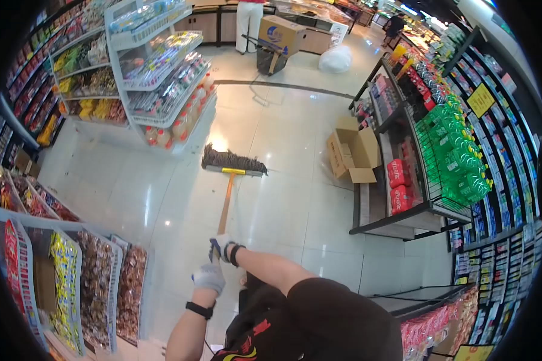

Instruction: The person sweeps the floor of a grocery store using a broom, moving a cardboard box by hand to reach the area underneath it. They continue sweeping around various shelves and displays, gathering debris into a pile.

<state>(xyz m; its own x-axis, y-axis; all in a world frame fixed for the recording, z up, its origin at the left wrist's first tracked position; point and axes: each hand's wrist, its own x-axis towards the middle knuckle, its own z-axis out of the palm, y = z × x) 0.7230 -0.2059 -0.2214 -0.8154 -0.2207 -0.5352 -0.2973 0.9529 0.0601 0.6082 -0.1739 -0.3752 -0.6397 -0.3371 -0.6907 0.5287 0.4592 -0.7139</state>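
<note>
A mop (226, 204) with a long wooden handle stretches out in front of me, and its wide dark fringed head (233, 161) lies flat on the shiny tiled floor. Both of my hands wear pale gloves with dark blue fingertips. My right hand (222, 246) is closed round the handle, farther along it. Nearer my body, my left hand (209, 278) grips the handle's upper end. The gloves hide part of the handle. A dark band circles each wrist.
An open cardboard box (350, 153) sits on the floor beside the drinks shelf (397, 222) at right. A white tiered rack (126, 78) and snack bins (81, 283) stand at left. Ahead are a loaded cart (271, 60), a white bag (336, 59) and a person (247, 27).
</note>
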